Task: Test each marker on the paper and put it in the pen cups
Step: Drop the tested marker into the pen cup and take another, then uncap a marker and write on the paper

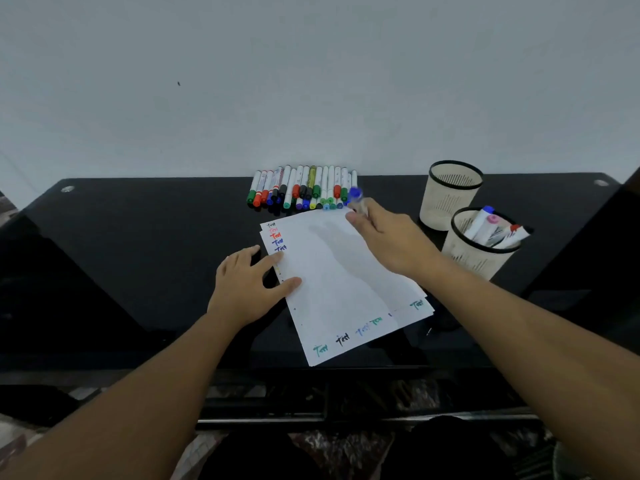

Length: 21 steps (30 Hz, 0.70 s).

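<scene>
Marker (356, 199), blue-capped, blurred, pinched in right hand (391, 237) over paper's (339, 278) far corner, long axis pointing away toward the marker row (301, 188) at table's (138, 220) back edge; left hand (246, 282) flat, fingers spread, pressing paper's left edge; cups (450, 192) right.

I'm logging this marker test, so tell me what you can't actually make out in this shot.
- Blue-capped marker in the right hand, head view: motion-blurred, body covered by the fingers; whether it is capped is unclear.
- Far pen cup: the mesh wall hides its inside.
- Near pen cup: marker lower ends hidden by its wall.
- Marker row: labels too small to read; overlaps prevent counting.
- Paper: lower sheets covered by the top sheet.
</scene>
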Motion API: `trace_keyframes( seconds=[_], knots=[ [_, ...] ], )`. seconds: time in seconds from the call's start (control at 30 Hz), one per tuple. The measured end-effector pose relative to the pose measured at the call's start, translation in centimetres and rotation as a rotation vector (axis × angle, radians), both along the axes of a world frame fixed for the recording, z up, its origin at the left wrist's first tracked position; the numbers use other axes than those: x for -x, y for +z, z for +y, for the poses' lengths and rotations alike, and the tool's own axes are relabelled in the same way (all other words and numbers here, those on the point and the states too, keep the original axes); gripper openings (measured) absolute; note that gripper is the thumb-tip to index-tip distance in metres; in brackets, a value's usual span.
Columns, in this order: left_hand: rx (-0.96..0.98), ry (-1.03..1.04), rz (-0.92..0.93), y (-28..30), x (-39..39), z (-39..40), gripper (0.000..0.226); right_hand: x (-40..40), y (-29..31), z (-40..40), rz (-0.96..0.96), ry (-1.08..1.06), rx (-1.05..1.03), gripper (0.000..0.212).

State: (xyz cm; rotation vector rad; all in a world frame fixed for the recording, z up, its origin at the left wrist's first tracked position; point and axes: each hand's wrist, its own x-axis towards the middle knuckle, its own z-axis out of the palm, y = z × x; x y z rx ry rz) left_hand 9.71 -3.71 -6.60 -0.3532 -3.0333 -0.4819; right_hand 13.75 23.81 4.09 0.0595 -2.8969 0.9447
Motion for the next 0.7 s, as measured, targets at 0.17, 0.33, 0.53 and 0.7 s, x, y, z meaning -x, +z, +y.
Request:
trace_keyframes(
  seconds=[0.17,0.33,0.53,0.7],
  knots=[
    [-0.010,0.003,-0.002,0.0,0.1,-0.1,0.080,-1.0,3.1,2.4,0.246,-0.119,-0.128,0.045],
    [-0.026,0.005,-0.023,0.0,0.0,-0.2,0.084,-2.7,6.1,5.7,0.334,-0.260,-0.083,0.025],
    [-0.045,0.009,-0.009,-0.1,0.0,0.0,0.080,-3.9,6.6,9.5,0.253,-0.431,-0.130,0.031],
    [-0.048,0.012,-0.015,0.0,0.0,0.1,0.079,-4.5,5.6,10.8,0.178,-0.469,-0.147,0.029]
  ],
)
